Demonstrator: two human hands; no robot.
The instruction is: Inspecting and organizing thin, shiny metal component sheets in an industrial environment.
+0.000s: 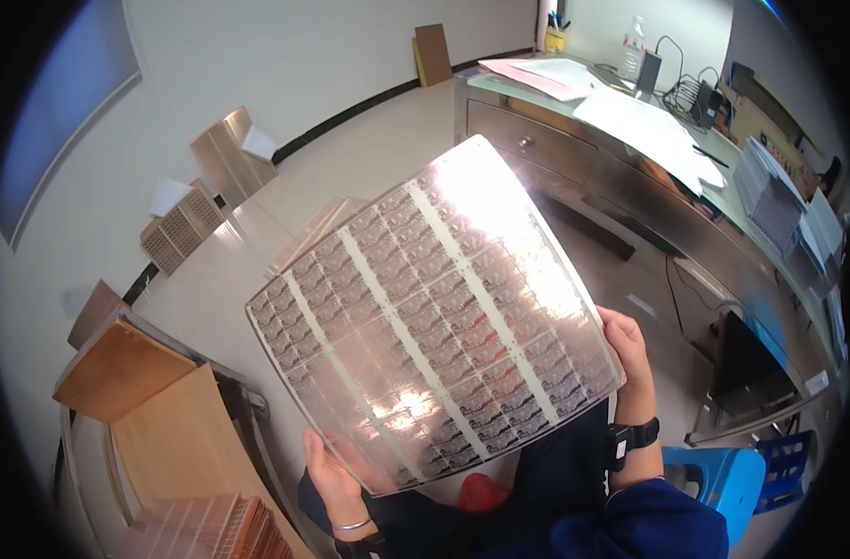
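Observation:
A large, thin copper circuit board panel with rows of repeating dark patterns and pale strips is held up tilted before me. My left hand grips its near left edge, the thumb and part of the fingers showing. On the right edge, near the corner, my right hand is closed, its other fingers hidden behind the panel. Bright glare covers the panel's far right part and a patch near its lower middle. A stack of similar copper panels lies at the lower left.
The stack sits on a cart with a brown board. More panels lean along the left wall. At right stands a desk with papers, a bottle and cables. A blue stool is at the lower right.

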